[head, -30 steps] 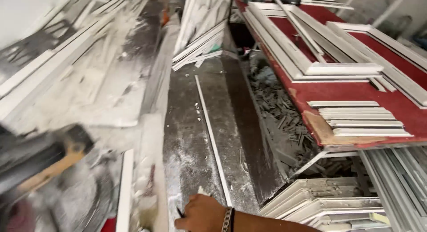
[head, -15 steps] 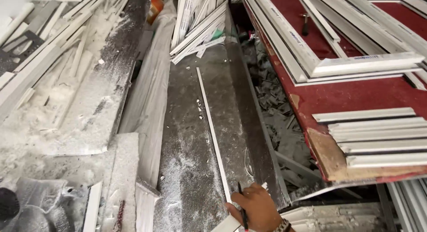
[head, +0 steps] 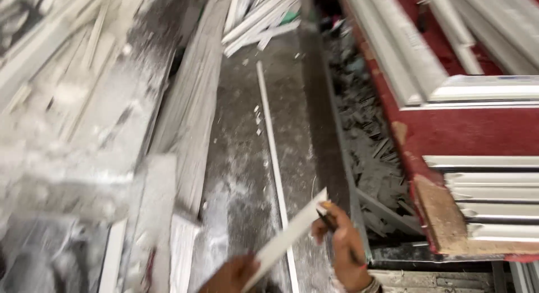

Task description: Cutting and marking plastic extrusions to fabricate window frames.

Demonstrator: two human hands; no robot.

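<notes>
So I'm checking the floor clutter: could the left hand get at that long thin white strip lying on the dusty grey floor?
Probably yes. The left hand is right beside the long thin white floor strip, nothing between, but already holds a short white strip.

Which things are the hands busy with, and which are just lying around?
In use:
white strip, held by left hand and right hand
dark pencil in the right hand

Lying about:
long thin strip on the dusty floor
white frames on the red table
scrap pile
</notes>
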